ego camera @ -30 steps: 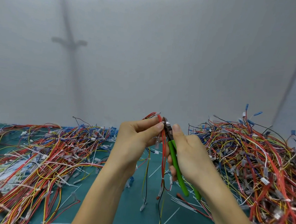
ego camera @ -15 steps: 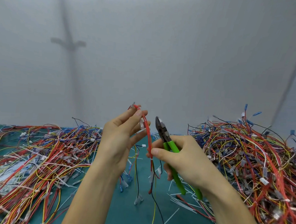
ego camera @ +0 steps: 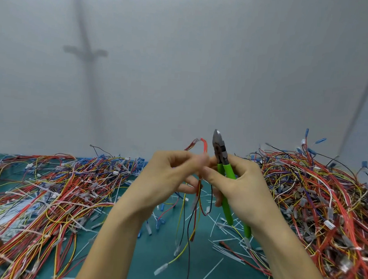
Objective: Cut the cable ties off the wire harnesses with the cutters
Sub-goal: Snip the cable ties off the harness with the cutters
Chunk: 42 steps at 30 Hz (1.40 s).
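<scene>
the left hand [ego camera: 168, 177] pinches a red wire harness [ego camera: 204, 145] over the green worktop [ego camera: 150, 258], its looped top just beside the upright cutters [ego camera: 220, 151], whose green handles the right hand [ego camera: 242, 186] grips, with loose wire ends dangling below.

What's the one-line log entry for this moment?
left hand: pinches wire harness | right hand: grips cutters, tip up | blades: beside wire harness, not on it

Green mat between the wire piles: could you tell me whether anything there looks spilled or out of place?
Yes: white cut tie strips lie strewn across the green mat, pointing every way, ungathered.
</scene>
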Motion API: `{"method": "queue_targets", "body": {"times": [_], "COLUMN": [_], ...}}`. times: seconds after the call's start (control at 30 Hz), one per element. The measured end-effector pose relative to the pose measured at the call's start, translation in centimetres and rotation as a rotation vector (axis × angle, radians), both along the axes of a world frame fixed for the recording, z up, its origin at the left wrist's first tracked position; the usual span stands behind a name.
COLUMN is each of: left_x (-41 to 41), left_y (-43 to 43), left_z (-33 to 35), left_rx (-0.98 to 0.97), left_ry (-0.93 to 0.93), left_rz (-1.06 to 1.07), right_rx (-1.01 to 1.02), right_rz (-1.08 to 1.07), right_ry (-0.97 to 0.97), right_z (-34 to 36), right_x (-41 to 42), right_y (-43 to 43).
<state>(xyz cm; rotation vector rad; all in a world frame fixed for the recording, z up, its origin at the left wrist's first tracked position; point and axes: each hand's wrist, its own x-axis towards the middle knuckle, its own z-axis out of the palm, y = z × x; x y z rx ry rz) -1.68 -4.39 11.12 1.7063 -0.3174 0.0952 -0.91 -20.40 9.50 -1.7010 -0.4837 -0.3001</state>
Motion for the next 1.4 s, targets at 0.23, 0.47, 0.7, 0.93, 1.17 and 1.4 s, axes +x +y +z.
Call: {"method": "queue_targets", "body": {"times": [0.23,0.47,0.7,0.93,1.17,1.4], "left_x": [0.1,0.3,0.3,0.1,0.4,0.9], "left_y": [1.1,1.0,0.9,0.7,0.3,0.5], "left_z": [-0.4,-0.3,0.0,0.3,0.1,0.0], "left_rx": [-0.084,-0.253,-0.238,-0.176,-0.442,-0.669], "left_ry": [0.043,0.066,0.062,0.078,0.211,0.182], "left_rz": [-0.139,-0.031,0.014,0.010,-0.186,0.038], "right_rx": [-0.033,0.000,-0.152,-0.083,-0.082,-0.060], "right_rz": [-0.044,-0.060,-0.156,-0.305,-0.239,-0.213], "right_ry": [0.012,0.045,0.000,-0.031,0.115,0.015], "right_z": [-0.1,0.4,0.1,-0.2,-0.9,-0.1], "right_x": [0.2,0.2,0.6,1.0,1.4,0.5], "right_y": [-0.2,-0.6,-1.0,-1.0,-0.6,-0.4]}}
